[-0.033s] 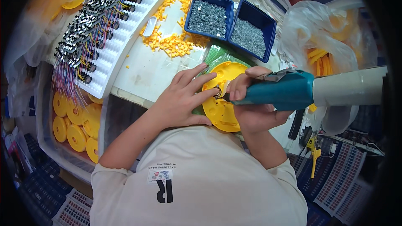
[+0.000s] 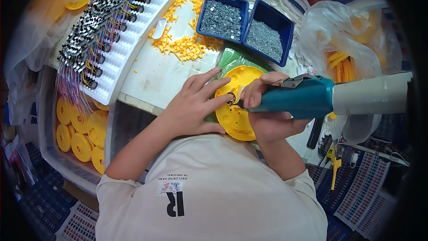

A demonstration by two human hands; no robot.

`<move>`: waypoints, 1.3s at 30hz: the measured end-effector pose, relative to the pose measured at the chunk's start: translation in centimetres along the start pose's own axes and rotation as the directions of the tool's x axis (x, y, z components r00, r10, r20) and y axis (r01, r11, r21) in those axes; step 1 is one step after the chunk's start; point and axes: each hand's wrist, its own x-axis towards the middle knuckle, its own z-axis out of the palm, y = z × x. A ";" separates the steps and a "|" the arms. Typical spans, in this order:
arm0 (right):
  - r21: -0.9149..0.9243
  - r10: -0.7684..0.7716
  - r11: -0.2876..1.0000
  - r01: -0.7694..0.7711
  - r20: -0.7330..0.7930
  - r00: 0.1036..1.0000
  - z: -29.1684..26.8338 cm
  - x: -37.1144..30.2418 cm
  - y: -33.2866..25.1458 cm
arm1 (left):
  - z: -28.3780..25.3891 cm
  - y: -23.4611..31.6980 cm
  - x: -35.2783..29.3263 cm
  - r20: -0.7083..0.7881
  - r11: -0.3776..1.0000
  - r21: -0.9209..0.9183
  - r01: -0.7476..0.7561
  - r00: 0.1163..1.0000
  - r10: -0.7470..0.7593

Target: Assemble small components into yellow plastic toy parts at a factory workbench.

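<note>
We see nothing shift, the work seemingly steady: left hand [image 2: 192, 101] spread-fingered on the yellow disc [image 2: 232, 119], right hand [image 2: 276, 127] curling its fingers round the teal tool [image 2: 294, 99].

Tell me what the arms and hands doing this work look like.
They're a person's: the left hand and right hand are bare, with no gloves, watch or bracelet showing. Short cream sleeves leave the forearms uncovered. The matching shirt has a black mark and a small printed patch on its front.
</note>
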 end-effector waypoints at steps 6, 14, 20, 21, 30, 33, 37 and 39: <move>-0.012 0.062 0.998 -0.061 0.048 0.997 0.1 -0.5 0.4 | 0.1 -0.1 0.0 -0.001 1.000 -0.001 -0.003 1.000 0.003; 0.001 0.034 0.999 -0.034 0.036 0.999 0.3 -0.4 0.2 | -0.5 0.3 0.2 -0.018 1.000 0.012 -0.022 1.000 0.022; -0.149 -0.098 0.985 0.089 -0.057 0.994 -0.7 2.6 -4.3 | -2.0 -1.1 1.4 -0.119 0.986 -0.140 0.094 0.987 -0.111; -0.073 -0.123 0.990 0.120 -0.039 0.992 -0.6 2.8 -5.1 | -1.9 -1.7 1.7 -0.165 0.967 -0.124 0.221 0.957 -0.239; -0.266 -0.397 0.828 0.494 0.345 0.850 3.5 -3.2 -18.1 | -2.3 -1.4 4.2 0.058 0.910 -0.062 0.409 0.912 -0.406; -0.257 -0.426 0.830 0.496 0.282 0.860 1.6 -5.8 -18.9 | -2.5 -1.2 3.9 0.091 0.914 -0.050 0.403 0.913 -0.397; -0.207 -0.439 0.845 0.494 0.260 0.860 -0.3 -8.9 -19.9 | -3.4 -0.3 4.3 -0.124 0.976 0.114 0.187 0.977 -0.173; -0.184 -0.435 0.856 0.483 0.250 0.865 0.9 -7.8 -18.5 | -3.8 -0.1 4.2 -0.171 0.963 0.264 -0.056 0.980 0.104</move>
